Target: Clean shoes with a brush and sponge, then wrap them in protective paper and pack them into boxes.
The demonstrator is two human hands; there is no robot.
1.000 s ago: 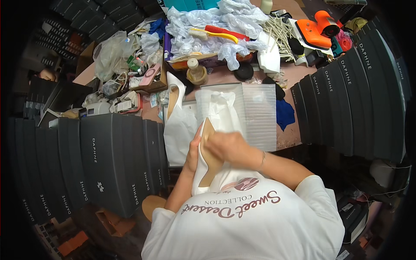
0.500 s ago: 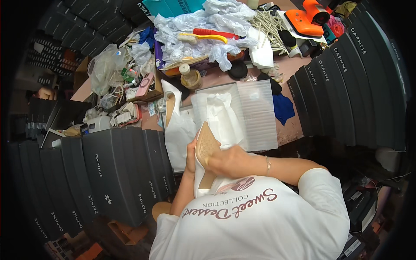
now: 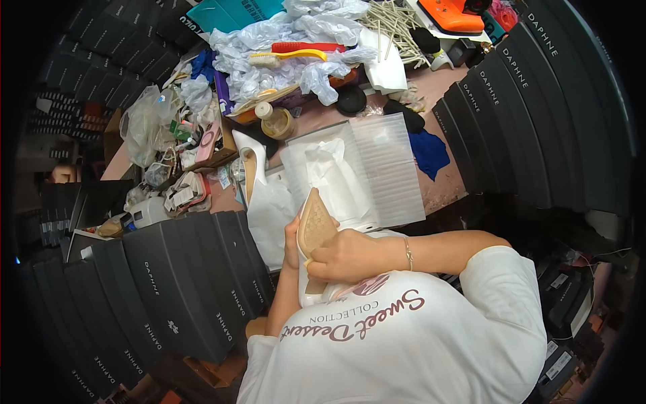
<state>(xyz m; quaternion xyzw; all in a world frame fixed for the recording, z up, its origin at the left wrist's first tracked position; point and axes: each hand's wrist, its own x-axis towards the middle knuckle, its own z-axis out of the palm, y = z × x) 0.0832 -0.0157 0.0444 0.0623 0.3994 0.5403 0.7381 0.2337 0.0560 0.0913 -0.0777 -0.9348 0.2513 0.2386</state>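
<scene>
I hold a white high-heeled shoe (image 3: 315, 227) close to my chest, its tan sole facing up and its toe pointing away from me. My right hand (image 3: 348, 256) grips it across the middle of the sole. My left hand (image 3: 291, 237) holds its left side. Just beyond it an open white shoebox (image 3: 377, 202) lies on the pink table, with crumpled white tissue paper (image 3: 330, 172) inside. The matching white shoe (image 3: 249, 163) stands left of the box.
Rows of black shoeboxes (image 3: 182, 283) stand at my left and more black shoeboxes (image 3: 531, 114) at my right. The far table holds plastic bags (image 3: 269, 60), a yellow and red brush (image 3: 289, 52), a tape roll (image 3: 277, 123), wooden sticks (image 3: 393, 23) and a blue cloth (image 3: 429, 152).
The shoe stays in both hands and has tipped slightly further upright. My head has shifted, so the table and boxes sit a little differently in view.
</scene>
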